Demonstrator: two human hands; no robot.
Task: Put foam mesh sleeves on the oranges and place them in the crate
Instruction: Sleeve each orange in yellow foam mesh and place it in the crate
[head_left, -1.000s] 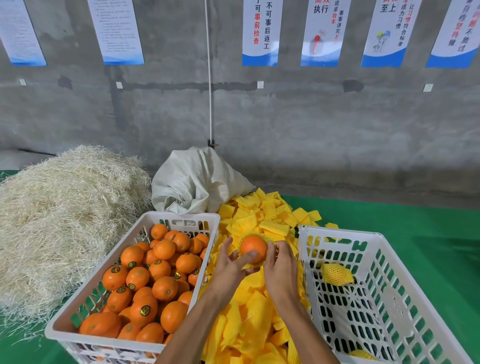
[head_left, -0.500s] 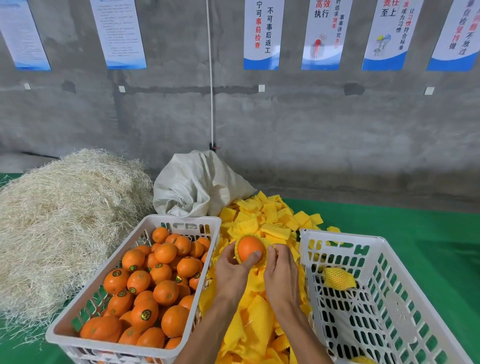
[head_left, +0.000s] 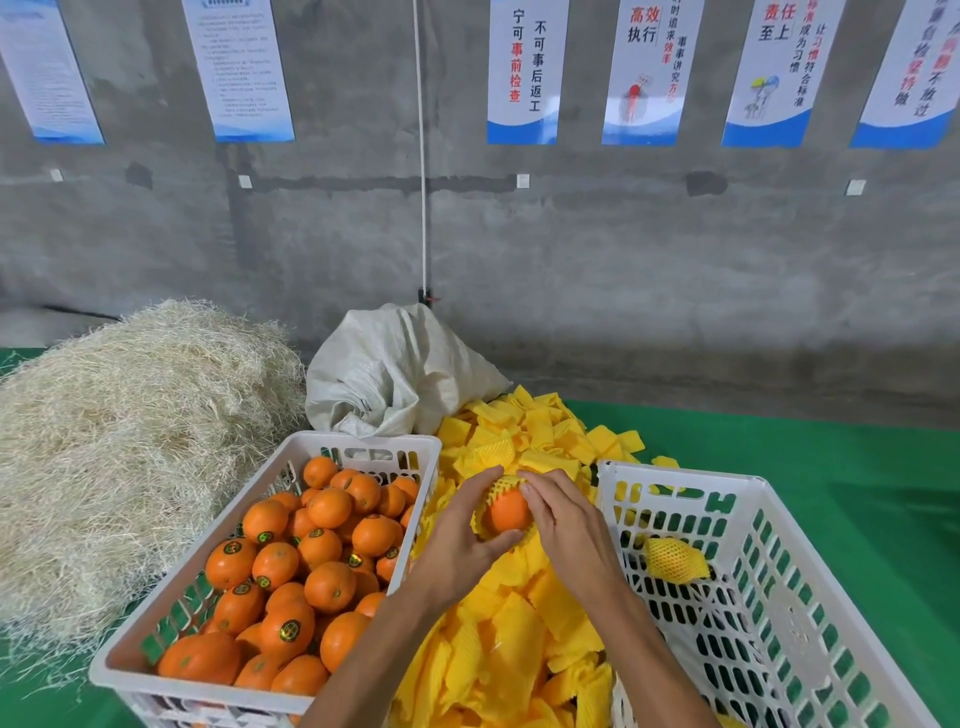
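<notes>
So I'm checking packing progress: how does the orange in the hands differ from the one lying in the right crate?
The held orange still shows bare peel, its yellow sleeve only partly on; the crate orange is fully covered. The first is gripped by the left hand and right hand above the sleeve pile; the second rests inside the right crate. Both wear yellow mesh.

The yellow sleeve now wraps farther round the orange.

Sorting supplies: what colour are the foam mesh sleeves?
Yellow; the foam mesh sleeves show best in the head view.
</notes>
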